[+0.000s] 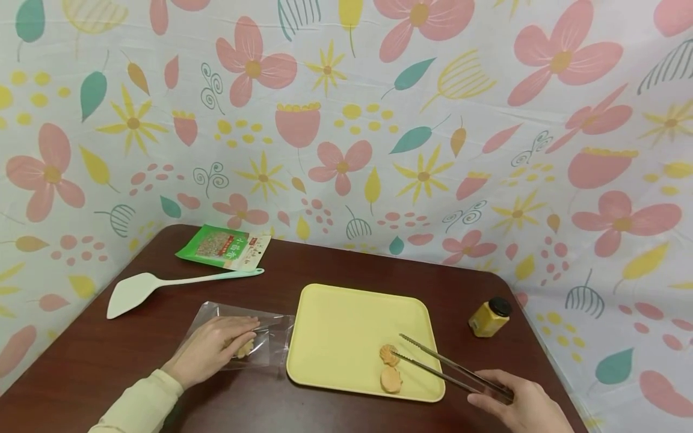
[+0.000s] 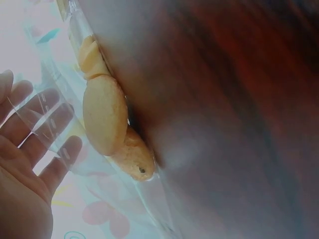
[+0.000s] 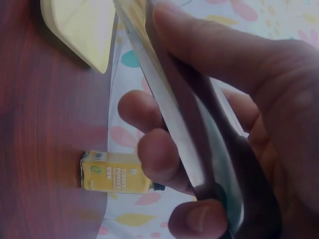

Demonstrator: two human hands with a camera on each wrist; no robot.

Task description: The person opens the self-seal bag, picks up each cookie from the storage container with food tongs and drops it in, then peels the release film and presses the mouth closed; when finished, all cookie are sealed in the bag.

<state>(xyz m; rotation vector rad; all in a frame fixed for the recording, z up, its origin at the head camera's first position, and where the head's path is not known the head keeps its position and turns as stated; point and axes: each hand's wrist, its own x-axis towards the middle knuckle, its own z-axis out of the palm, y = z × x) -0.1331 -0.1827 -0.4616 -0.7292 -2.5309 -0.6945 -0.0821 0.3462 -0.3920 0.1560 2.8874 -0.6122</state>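
My left hand (image 1: 219,343) is at a clear plastic bag (image 1: 278,340) on the table, left of the yellow tray (image 1: 335,319). In the left wrist view its fingers are spread and loosely bent, with the film across the fingertips. Several cookies (image 2: 104,114) lie inside the bag. My right hand (image 1: 520,400) grips metal tongs (image 1: 449,370) near their closed end. The tongs' arms stand apart over the tray's right part. One tip is at a ridged cookie (image 1: 387,353), whether touching cannot be told; a second cookie (image 1: 391,380) lies just below it.
A jar of turmeric powder (image 1: 489,319) with a black lid stands right of the tray. At the back left lie a green packet (image 1: 216,245) and a pale spatula (image 1: 135,291). A flower-patterned cloth (image 1: 335,120) hangs behind the dark wooden table (image 1: 243,403).
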